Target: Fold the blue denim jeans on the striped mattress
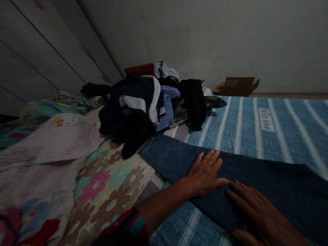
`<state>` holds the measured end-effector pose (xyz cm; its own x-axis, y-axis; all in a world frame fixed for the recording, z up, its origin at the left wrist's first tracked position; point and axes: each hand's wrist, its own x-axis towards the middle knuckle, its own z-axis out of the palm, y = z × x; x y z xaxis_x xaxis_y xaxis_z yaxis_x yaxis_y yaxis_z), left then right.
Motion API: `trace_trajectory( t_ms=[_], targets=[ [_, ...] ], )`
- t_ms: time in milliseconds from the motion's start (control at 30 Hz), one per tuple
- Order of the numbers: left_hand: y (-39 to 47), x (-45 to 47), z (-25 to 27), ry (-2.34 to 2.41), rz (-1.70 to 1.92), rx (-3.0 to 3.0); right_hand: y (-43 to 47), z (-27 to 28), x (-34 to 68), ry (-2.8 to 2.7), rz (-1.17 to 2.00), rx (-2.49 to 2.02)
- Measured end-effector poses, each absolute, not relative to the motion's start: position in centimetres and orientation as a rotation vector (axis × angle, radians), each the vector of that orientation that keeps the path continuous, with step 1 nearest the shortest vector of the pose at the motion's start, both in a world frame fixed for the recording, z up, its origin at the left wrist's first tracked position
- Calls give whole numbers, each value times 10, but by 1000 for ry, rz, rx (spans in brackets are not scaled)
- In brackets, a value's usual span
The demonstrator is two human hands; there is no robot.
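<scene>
A pair of dark blue jeans [271, 174] lies flattened across the bed, its gathered cuff pointing toward the clothes heap. My left hand [206, 174] rests flat on the denim with its fingers spread. Close by on the right, my right hand [258, 208] also lies on the jeans, fingers stretched out, its thumb near the lower edge. The fingertips of the right hand come up beside the left thumb. Neither hand grips anything. The far right end of the jeans runs out of view.
A heap of dark clothes [135, 109] sits beyond the cuff. Pink printed clothing [66, 143] lies at left on a floral sheet [112, 184]. Under the jeans is a blue striped bedcover [246, 126]. An open cardboard box [238, 87] stands by the wall; a wardrobe [51, 44] is at left.
</scene>
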<state>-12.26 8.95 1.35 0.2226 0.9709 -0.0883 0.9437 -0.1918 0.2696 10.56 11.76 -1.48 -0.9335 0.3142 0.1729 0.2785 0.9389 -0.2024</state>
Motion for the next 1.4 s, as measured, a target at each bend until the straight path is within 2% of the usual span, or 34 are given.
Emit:
trace_trajectory(
  t_ms=[133, 333, 800, 1400],
  targets=[
    [76, -126, 14, 1823, 109, 2157, 118, -21, 107, -2830, 125, -394],
    [73, -130, 9, 1823, 103, 2132, 119, -15, 103, -2839, 88, -378],
    [74, -134, 0, 1866, 106, 2184, 117, -17, 102, -2894, 646, -656],
    [54, -132, 12, 2102, -35, 2084, 118, 10, 96, -2917, 815, -698]
  ],
)
